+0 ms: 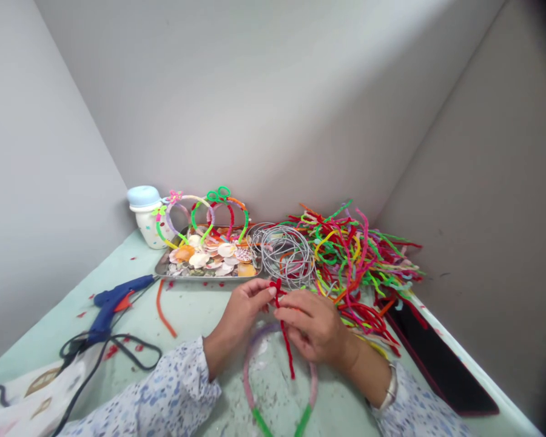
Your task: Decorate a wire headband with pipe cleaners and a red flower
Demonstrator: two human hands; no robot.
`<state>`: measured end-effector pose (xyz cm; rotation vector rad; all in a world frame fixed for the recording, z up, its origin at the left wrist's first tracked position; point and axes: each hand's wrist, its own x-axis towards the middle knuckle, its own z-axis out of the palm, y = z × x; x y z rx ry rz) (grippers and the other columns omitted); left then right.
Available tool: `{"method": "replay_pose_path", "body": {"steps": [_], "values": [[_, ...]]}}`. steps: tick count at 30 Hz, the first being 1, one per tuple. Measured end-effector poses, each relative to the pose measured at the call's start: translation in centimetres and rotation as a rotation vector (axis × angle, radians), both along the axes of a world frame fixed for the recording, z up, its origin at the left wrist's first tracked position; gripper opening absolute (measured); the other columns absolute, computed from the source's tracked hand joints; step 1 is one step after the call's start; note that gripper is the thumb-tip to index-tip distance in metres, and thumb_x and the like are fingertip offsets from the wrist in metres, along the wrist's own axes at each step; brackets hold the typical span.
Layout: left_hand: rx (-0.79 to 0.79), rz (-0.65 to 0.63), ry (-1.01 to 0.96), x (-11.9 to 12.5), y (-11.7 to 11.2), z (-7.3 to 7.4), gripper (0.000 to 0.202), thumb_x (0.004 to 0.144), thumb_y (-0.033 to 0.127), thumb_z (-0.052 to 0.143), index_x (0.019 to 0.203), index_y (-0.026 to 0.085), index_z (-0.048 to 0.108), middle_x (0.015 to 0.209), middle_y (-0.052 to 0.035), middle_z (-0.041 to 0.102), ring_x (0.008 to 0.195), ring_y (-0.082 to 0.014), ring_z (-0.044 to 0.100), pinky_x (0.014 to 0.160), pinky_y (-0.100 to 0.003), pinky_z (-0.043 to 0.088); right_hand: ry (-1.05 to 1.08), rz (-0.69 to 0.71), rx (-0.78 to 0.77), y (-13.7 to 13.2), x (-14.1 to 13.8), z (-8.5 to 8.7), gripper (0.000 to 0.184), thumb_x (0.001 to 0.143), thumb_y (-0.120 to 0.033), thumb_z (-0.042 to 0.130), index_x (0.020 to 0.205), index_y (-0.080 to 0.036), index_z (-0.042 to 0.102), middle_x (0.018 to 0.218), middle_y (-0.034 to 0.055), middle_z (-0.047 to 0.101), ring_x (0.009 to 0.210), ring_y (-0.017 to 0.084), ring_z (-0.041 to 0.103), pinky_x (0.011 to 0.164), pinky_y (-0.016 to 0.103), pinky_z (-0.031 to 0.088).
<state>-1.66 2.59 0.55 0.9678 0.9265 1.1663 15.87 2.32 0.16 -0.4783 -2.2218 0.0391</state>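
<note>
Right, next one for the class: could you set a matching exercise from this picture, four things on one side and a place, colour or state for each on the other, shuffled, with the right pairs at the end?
Things:
1. Red pipe cleaner
2. Glue gun
3. Coil of wire
4. Shells

Descriptions:
A. Silver-grey, in loose loops
B. Piled in a metal tray
C. Held between the left hand and the right hand
D. Blue and orange, lying on its side

Right pairs: 1-C, 2-D, 3-A, 4-B
</note>
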Motion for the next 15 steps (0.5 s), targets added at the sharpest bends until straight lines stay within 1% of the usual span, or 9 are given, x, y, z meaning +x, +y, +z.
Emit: {"method": "replay_pose_path", "body": {"steps": [2, 3, 5, 6, 8, 11, 15], "values": [[0.034, 0.042, 0.053, 0.1, -0.1, 0.2, 0.015, 0.072, 0.026, 0.070, 0.080, 0.015, 0.064, 0.067, 0.0020, 0.058, 0.057, -0.0075, 0.047, 0.056, -0.021, 0.037, 0.176, -0.069, -0.186, -0.1, -0.2, 0.0, 0.027, 0.080, -0.011, 0.048, 0.103, -0.021, 0.059, 0.097, 0.0076, 0.062, 0.091, 0.020, 0.057, 0.079, 0.036, 0.047], [0.050, 0.051, 0.071, 0.2, -0.2, 0.4, 0.016, 0.072, 0.027, 0.070, 0.080, 0.015, 0.065, 0.067, 0.0022, 0.058, 0.057, -0.0072, 0.047, 0.056, -0.020, 0.036, 0.273, -0.131, -0.302, -0.1, -0.3, 0.0, 0.022, 0.083, -0.013, 0.048, 0.100, -0.021, 0.059, 0.094, 0.0068, 0.061, 0.090, 0.020, 0.057, 0.079, 0.035, 0.047], [0.068, 0.037, 0.095, 0.4, -0.5, 0.5, 0.017, 0.072, 0.028, 0.070, 0.081, 0.015, 0.065, 0.069, 0.0017, 0.060, 0.058, -0.0076, 0.047, 0.057, -0.020, 0.037, 0.404, -0.210, -0.514, 0.0, -0.6, -0.1, 0.014, 0.088, -0.020, 0.047, 0.095, -0.020, 0.060, 0.091, 0.0053, 0.060, 0.087, 0.018, 0.057, 0.075, 0.032, 0.046], [0.070, 0.022, 0.100, 0.5, -0.6, 0.5, 0.018, 0.071, 0.029, 0.070, 0.082, 0.014, 0.065, 0.070, 0.0014, 0.060, 0.059, -0.0078, 0.047, 0.058, -0.020, 0.037, 0.436, -0.217, -0.605, 0.1, -0.8, -0.2, 0.013, 0.089, -0.023, 0.048, 0.092, -0.020, 0.060, 0.089, 0.0046, 0.059, 0.085, 0.018, 0.057, 0.073, 0.031, 0.046], [0.071, -0.007, 0.103, 0.7, -0.7, 0.4, 0.020, 0.072, 0.030, 0.070, 0.082, 0.014, 0.065, 0.070, 0.0011, 0.061, 0.059, -0.0080, 0.047, 0.058, -0.021, 0.037, 0.459, -0.186, -0.753, 0.3, -1.0, -0.4, 0.015, 0.089, -0.029, 0.049, 0.089, -0.020, 0.061, 0.086, 0.0032, 0.059, 0.081, 0.017, 0.057, 0.071, 0.029, 0.045], [0.108, -0.040, 0.110, 0.8, -0.7, 0.1, 0.020, 0.074, 0.031, 0.069, 0.084, 0.014, 0.064, 0.070, 0.0017, 0.059, 0.059, -0.0078, 0.046, 0.057, -0.020, 0.036, 0.474, -0.144, -0.881, 0.5, -1.3, -0.6, 0.014, 0.086, -0.031, 0.053, 0.085, -0.019, 0.061, 0.081, 0.0013, 0.058, 0.075, 0.015, 0.055, 0.066, 0.026, 0.043], [0.123, -0.075, 0.135, 0.8, -0.5, -0.2, 0.021, 0.077, 0.033, 0.066, 0.087, 0.014, 0.062, 0.071, 0.0023, 0.057, 0.059, -0.0074, 0.045, 0.056, -0.020, 0.035, 0.496, -0.171, -0.924, 0.7, -1.3, -0.7, 0.012, 0.083, -0.029, 0.057, 0.081, -0.018, 0.060, 0.076, -0.0004, 0.057, 0.068, 0.013, 0.052, 0.062, 0.025, 0.041]]}}
